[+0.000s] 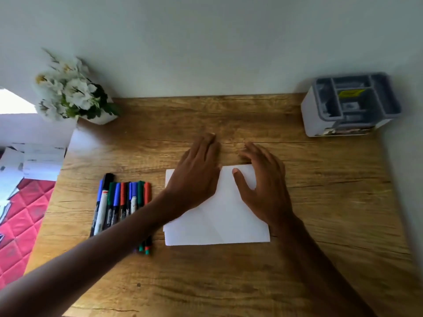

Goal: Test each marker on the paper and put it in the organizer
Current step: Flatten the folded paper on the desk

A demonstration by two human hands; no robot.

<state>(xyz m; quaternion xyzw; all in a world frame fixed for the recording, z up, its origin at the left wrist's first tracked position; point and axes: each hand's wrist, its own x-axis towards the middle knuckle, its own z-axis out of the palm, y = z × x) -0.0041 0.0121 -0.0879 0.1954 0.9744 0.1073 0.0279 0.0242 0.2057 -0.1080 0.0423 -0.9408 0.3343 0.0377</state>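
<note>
We saw a brown wooden table [229,282] with dark lines in the wood. At its far left corner stood a white pot [103,118] full of white flowers [68,92] and green leaves. Behind the table was a plain pale wall [206,42]. Off to the left, lower than the table, we saw a red quilted cloth [20,225] with a diamond pattern. Some white papers [39,163] lay on top of it, near the table's left edge.

Both forearms are bare, no sleeves showing, and the left hand [196,177] and right hand [263,186] are ungloved.
</note>
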